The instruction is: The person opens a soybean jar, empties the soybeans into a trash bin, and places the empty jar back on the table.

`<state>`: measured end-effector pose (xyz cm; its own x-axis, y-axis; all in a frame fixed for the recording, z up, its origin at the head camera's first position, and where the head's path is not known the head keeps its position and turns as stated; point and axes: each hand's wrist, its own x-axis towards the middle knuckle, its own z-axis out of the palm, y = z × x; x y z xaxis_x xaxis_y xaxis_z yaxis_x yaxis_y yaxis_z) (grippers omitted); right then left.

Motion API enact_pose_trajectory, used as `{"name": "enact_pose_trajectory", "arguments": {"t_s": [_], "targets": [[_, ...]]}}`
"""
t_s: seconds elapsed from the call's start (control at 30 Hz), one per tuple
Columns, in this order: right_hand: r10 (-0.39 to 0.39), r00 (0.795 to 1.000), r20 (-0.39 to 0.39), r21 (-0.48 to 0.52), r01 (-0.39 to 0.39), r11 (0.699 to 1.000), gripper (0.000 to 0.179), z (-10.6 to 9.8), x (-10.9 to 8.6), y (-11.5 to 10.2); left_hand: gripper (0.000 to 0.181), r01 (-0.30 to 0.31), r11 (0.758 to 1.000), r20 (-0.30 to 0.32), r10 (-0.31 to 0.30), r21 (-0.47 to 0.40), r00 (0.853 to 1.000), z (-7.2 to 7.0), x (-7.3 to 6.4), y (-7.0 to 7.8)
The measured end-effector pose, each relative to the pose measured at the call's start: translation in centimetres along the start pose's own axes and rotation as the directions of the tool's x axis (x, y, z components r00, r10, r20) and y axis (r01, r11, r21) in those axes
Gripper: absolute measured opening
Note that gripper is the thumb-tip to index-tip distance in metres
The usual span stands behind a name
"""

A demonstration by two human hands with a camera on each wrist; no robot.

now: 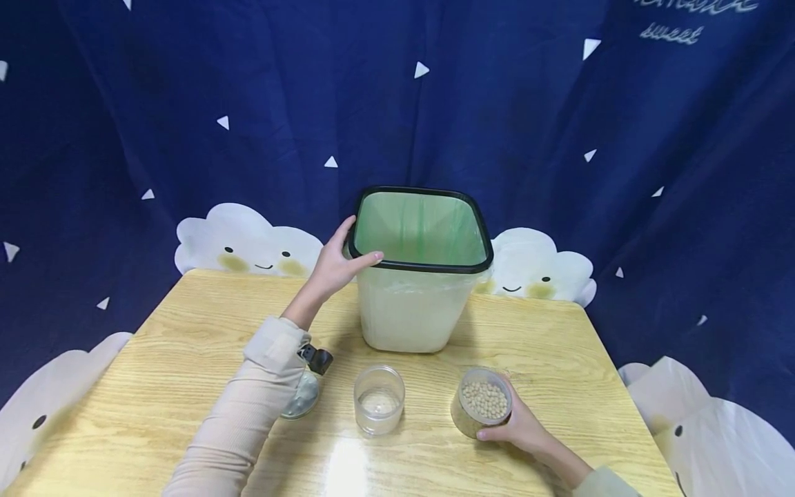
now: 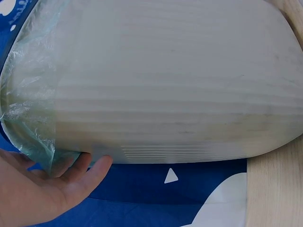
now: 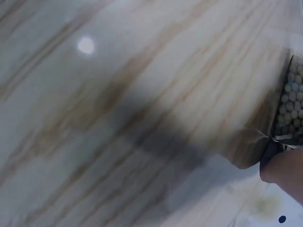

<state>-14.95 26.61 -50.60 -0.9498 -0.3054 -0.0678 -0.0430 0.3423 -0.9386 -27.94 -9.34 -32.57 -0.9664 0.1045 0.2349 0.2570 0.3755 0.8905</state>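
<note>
A whitish trash bin [image 1: 413,310] with a black rim and a pale green plastic liner [image 1: 422,228] stands upright at the back of the table. My left hand [image 1: 335,266] grips its rim at the left, thumb over the front edge. In the left wrist view the fingers [image 2: 97,172] lie against the bin's side near the crinkled liner [image 2: 42,137]. My right hand [image 1: 518,424] holds a clear plastic jar [image 1: 464,417] from its right side. Small round beige beans [image 1: 484,399] fill it close to the top. The right wrist view catches the jar's beans [image 3: 292,101] only at its edge.
A second clear jar [image 1: 379,411] stands in front of the bin, between the two arms. Left of it, a round silvery lid [image 1: 304,397] lies partly behind my left sleeve. The wooden table [image 1: 205,324] backs onto a dark blue curtain [image 1: 279,83].
</note>
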Motion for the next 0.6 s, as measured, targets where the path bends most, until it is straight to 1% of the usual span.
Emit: {"name": "enact_pose_trajectory", "arguments": {"t_s": [0.13, 0.3, 0.43, 0.53, 0.6], "targets": [[-0.011, 1.000, -0.001, 0.046, 0.011, 0.999, 0.101, 0.17, 0.42, 0.15, 0.087, -0.001, 1.000, 0.001, 0.001, 0.008, 1.000, -0.07, 0.03, 0.14], [-0.021, 0.999, -0.030, 0.016, 0.021, 1.000, 0.101, 0.30, 0.64, 0.39, 0.088, 0.015, 1.000, 0.007, -0.015, 0.016, 1.000, -0.15, 0.02, 0.25], [0.024, 0.997, -0.079, -0.022, -0.026, 0.999, 0.101, 0.29, 0.63, 0.27, 0.088, 0.012, 0.999, 0.014, -0.013, 0.033, 1.000, -0.18, 0.11, 0.23], [0.062, 0.990, -0.123, -0.022, -0.065, 0.998, 0.101, 0.17, 0.57, 0.06, 0.088, -0.001, 0.998, 0.014, 0.000, 0.059, 1.000, -0.27, 0.14, 0.15], [0.067, 0.988, -0.139, -0.009, -0.069, 0.998, 0.100, 0.01, 0.49, -0.22, 0.089, -0.013, 0.997, 0.011, 0.012, 0.072, 1.000, -0.39, 0.10, 0.07]]}}
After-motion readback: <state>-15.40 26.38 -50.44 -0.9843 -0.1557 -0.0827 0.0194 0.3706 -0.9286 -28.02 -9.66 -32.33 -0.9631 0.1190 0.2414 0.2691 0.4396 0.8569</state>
